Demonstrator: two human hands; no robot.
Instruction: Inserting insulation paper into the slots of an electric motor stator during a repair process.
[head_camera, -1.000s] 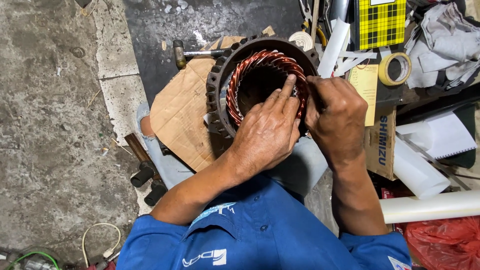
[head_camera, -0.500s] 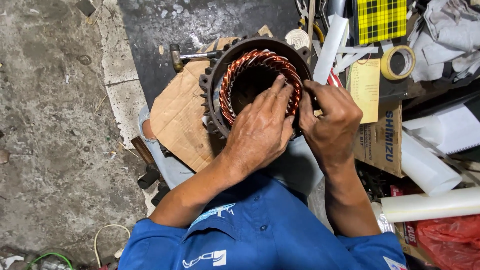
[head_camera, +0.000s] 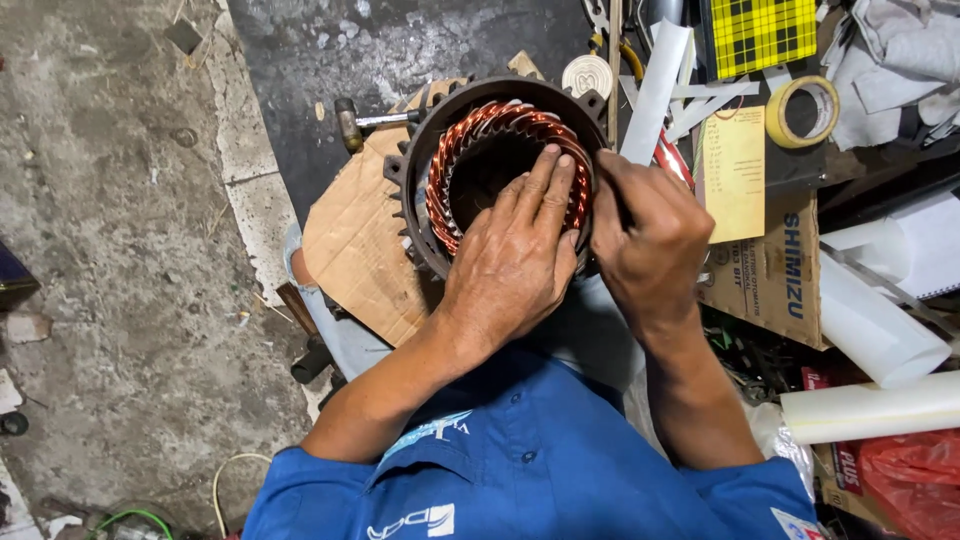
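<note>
A dark round motor stator (head_camera: 420, 150) with copper wire windings (head_camera: 470, 135) inside lies on a piece of cardboard (head_camera: 350, 240). My left hand (head_camera: 515, 255) rests flat on the windings, fingers pressed against the copper at the right inner side. My right hand (head_camera: 645, 235) is curled at the stator's right rim, fingers pinched on the windings there; what it pinches is hidden. Both forearms come out of blue sleeves.
A hammer (head_camera: 365, 120) lies behind the cardboard. To the right are a tape roll (head_camera: 800, 110), a yellow checked box (head_camera: 760, 35), white paper rolls (head_camera: 880, 405), a brown carton (head_camera: 775, 265), rags and a red bag (head_camera: 905, 485). Bare concrete floor (head_camera: 110, 250) is left.
The view has shifted slightly. My left hand's fingers have slid a little along the windings; my right hand stays pinched at the right rim.
</note>
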